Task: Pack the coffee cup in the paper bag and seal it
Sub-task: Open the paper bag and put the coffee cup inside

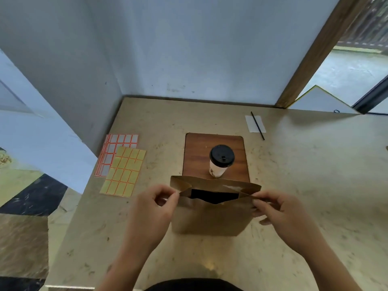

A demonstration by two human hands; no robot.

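A brown paper bag (210, 219) stands upright on the table in front of me, its mouth spread open and dark inside. My left hand (151, 208) pinches the bag's left top edge. My right hand (281, 211) pinches the right top edge. Just behind the bag, a white coffee cup (220, 160) with a black lid stands upright on a wooden board (197, 152). The cup is outside the bag.
Two sticker sheets lie at the left: a yellow one (123, 171) overlapping a white one with red borders (117, 145). A black straw (257, 126) rests on a white napkin (251, 123) at the back right. The beige table (315, 185) meets walls at the back and left.
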